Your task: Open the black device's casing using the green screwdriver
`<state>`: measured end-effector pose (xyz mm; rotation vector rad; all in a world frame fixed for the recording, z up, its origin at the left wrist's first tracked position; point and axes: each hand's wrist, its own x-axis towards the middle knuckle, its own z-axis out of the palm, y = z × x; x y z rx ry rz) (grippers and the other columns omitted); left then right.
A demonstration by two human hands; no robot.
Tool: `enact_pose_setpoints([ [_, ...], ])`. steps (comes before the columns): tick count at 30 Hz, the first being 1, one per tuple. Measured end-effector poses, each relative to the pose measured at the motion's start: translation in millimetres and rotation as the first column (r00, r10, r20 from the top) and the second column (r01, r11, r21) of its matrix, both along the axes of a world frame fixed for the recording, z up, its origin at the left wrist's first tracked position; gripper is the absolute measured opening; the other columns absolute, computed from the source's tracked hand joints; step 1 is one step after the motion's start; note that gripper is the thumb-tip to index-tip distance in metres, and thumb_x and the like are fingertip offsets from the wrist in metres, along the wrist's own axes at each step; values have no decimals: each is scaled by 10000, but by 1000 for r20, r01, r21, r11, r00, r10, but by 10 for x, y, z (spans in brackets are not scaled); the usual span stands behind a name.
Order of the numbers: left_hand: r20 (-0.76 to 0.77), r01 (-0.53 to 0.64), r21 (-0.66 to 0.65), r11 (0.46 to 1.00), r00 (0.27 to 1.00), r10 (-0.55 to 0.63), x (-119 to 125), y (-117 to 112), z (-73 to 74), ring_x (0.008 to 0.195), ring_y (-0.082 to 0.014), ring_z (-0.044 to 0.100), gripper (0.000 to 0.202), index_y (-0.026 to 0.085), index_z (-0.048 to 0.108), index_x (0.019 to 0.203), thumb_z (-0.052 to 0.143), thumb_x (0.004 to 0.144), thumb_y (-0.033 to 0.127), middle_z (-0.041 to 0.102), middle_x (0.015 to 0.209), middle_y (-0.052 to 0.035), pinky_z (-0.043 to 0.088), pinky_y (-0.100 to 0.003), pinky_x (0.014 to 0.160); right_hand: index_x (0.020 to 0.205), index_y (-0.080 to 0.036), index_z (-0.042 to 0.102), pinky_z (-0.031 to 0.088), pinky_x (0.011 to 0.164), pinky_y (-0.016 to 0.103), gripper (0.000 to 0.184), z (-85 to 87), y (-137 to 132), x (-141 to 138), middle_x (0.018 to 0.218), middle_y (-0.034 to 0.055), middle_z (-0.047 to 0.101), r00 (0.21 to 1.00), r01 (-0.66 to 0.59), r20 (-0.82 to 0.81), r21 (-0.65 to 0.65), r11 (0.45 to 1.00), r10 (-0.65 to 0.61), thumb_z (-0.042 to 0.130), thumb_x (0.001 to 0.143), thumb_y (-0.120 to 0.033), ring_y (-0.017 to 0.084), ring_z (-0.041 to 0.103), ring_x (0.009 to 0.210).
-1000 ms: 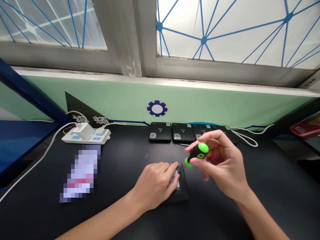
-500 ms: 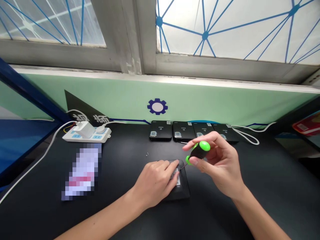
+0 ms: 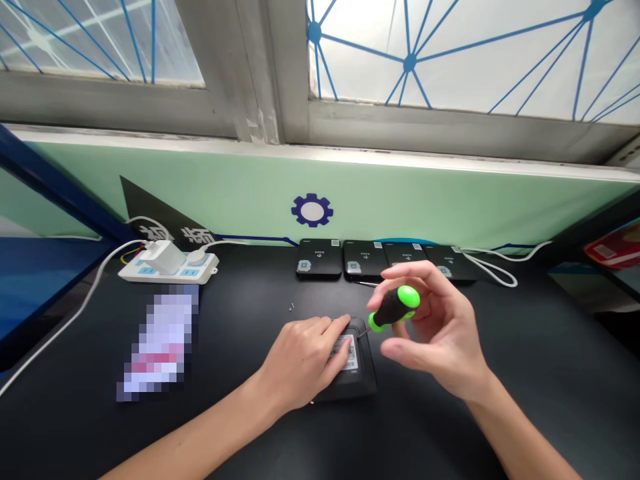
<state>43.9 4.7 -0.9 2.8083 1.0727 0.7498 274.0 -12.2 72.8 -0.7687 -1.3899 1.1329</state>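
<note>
The black desk [image 3: 240, 300] bears every item; the white power strip [image 3: 203, 272] serves as reference. Right of the power strip and nearer the wearer, the left hand [image 3: 303, 360] lies over a black device [image 3: 367, 377], fingers side by side, thumb spread on the label [image 3: 354, 360]; whether they clamp its hidden edges cannot be told. Farther right, the right hand [image 3: 437, 327] curves about a screwdriver [image 3: 393, 311], thumb visibly apart from the handle; contact by the other fingers cannot be confirmed.

Good practice, as judged: keep firm pressure on the device, bring the leaning shaft square to the surface, and turn with steady downward force so the tip does not slip.

The device appears to lie flat, right of and nearer than the power strip. Finish: dark, rounded corners, sloping border, white printed label partly covered. Smallest items: two tiny metallic pieces [image 3: 292, 307], apparently screws, right of the power strip, slightly nearer.
</note>
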Motion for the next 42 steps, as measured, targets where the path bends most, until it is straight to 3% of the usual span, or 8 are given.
enact_pose_setpoints([
  [5,-7,-1,-22,1000,1000,1,6,-1,-1,695,-223,726,302,144,671,1368,503,1168,294,757,880,-27,463,-364,582,1079,-320,676,511,490,197,378,4,21,-26,1032,7,828,998,66,-5,10,998,-66,914,881,-103,155,696,772],
  [12,-1,-3,-8,1000,1000,3,-9,12,-30,719,-231,743,311,143,679,1359,489,1168,298,757,870,-31,494,-359,617,1369,-311,780,391,424,240,343,-30,23,62,1157,49,709,1000,5,26,-16,1000,-5,740,1029,-309,37,429,516],
  [16,-8,-5,-14,1000,1000,5,-10,6,-28,727,-239,746,308,147,673,1371,509,1158,298,752,876,-27,507,-365,621,1381,-298,738,486,479,268,386,-29,-1,62,1117,49,737,999,-41,-7,-35,999,41,738,1015,-422,69,505,532],
  [22,-17,6,-35,999,1000,-7,3,6,-7,726,-239,738,313,155,654,1399,515,1152,286,754,889,-25,498,-365,600,1195,-326,708,485,478,172,609,-14,5,-27,957,-11,760,999,14,-30,-40,999,-15,1015,724,-93,161,694,810],
  [26,-18,3,-27,1000,1000,-3,9,10,3,696,-234,720,284,158,673,1344,502,1160,291,739,863,-22,460,-368,573,1064,-307,676,538,477,189,404,0,17,-28,1024,-10,822,999,28,-26,-17,999,-28,940,849,-90,123,677,672],
  [34,-12,1,-15,1000,1000,-2,6,12,-19,719,-238,732,282,167,662,1344,497,1161,304,727,854,-17,482,-360,602,1451,-313,730,545,513,257,369,-32,12,33,1165,62,786,998,-47,32,-44,998,48,707,1083,-340,73,598,547],
  [39,-28,2,-30,1000,1000,-3,3,4,5,695,-233,719,274,171,636,1355,495,1151,288,731,854,-24,467,-339,579,1346,-318,709,539,530,207,538,-15,0,-19,1002,26,804,1000,-2,16,-51,999,3,942,873,-212,161,701,791],
  [42,2,-2,-77,997,1000,2,-1,-1,32,717,-232,727,276,185,575,1386,469,1147,277,747,881,-27,468,-325,599,1139,-307,658,523,449,187,546,-16,6,-46,907,-9,826,1000,14,-20,-87,996,-15,998,767,-97,155,704,680],
])
